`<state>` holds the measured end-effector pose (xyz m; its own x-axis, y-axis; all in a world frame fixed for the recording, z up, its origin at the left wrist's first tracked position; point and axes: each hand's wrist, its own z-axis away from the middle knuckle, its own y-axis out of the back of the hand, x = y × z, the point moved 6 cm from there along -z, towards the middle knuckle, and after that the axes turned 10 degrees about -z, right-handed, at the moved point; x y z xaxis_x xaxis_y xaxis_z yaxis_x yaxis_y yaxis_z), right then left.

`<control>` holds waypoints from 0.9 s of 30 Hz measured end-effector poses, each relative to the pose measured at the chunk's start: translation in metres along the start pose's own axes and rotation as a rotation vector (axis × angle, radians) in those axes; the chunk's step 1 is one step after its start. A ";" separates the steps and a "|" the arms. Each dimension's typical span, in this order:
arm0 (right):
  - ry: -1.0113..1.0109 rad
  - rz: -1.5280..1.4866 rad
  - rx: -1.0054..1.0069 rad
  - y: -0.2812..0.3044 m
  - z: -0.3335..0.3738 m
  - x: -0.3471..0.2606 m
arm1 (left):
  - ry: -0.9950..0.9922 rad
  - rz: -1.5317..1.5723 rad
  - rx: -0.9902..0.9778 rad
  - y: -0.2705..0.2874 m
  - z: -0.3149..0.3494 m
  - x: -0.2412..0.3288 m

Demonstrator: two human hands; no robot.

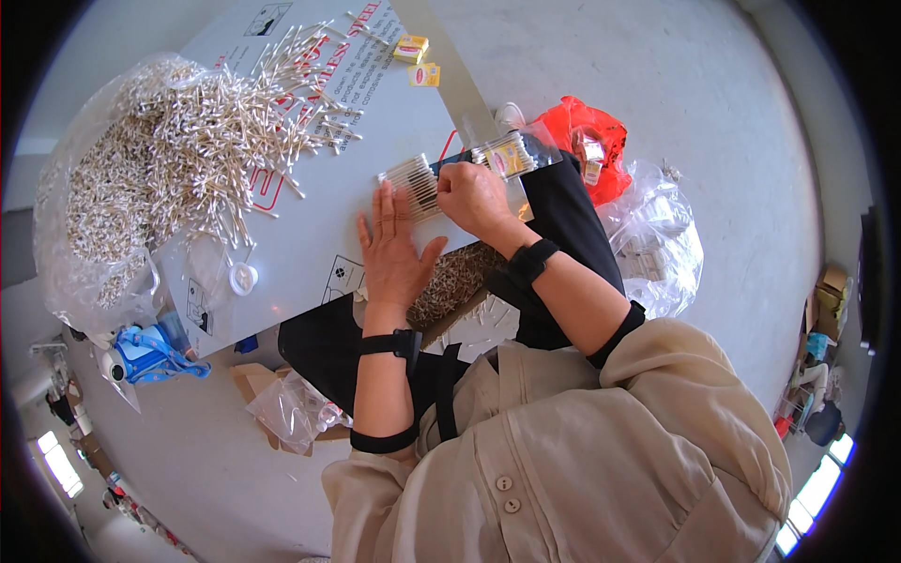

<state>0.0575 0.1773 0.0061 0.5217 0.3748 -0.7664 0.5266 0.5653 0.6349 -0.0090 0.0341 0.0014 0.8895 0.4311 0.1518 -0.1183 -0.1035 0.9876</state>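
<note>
Head view, hands partly covering aligned cotton swabs, right fingertips hidden

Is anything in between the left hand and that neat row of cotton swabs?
Nothing visible is: the fingers of the left hand overlap the row of cotton swabs. The curled right hand is on the row's other side, not between them.

The left hand spreads its fingers against a row of cotton swabs on the table. The right hand curls beside them.
</note>
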 end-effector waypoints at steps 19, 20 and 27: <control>0.239 -0.725 0.108 0.008 0.022 0.010 | 0.189 -0.008 0.035 0.001 0.009 -0.018; 0.240 -0.724 0.110 0.004 0.020 0.013 | 0.187 -0.008 0.036 0.000 0.005 -0.019; 0.151 -1.013 0.150 -0.022 -0.008 0.011 | 0.351 1.399 0.521 -0.003 -0.035 -0.042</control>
<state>0.0459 0.1751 -0.0167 -0.2965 -0.1317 -0.9459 0.7555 0.5735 -0.3166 -0.0616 0.0479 -0.0064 0.0462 -0.1006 0.9939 -0.5162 -0.8542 -0.0625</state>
